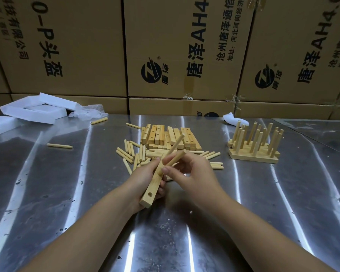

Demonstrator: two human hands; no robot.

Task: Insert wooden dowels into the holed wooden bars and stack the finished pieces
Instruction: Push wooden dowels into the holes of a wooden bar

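Observation:
My left hand [145, 177] grips a holed wooden bar [151, 190] held lengthwise above the table, one empty hole showing at its near end. A dowel [175, 145] stands in the bar's far end and leans up and away. My right hand [192, 173] pinches a second dowel [176, 159] whose lower end meets the middle of the bar. Behind the hands lie a pile of loose dowels [133, 154] and a heap of holed bars [169, 138]. A stack of finished pieces [253, 152] with upright dowels stands at the right.
The work surface is a shiny metal table [283, 203]. Stray dowels [59, 146] lie to the left. White foam pieces [37, 110] and crumpled plastic [88, 112] sit at the back left, a white cloth [231, 118] at the back right. Cardboard boxes [185, 55] wall off the rear.

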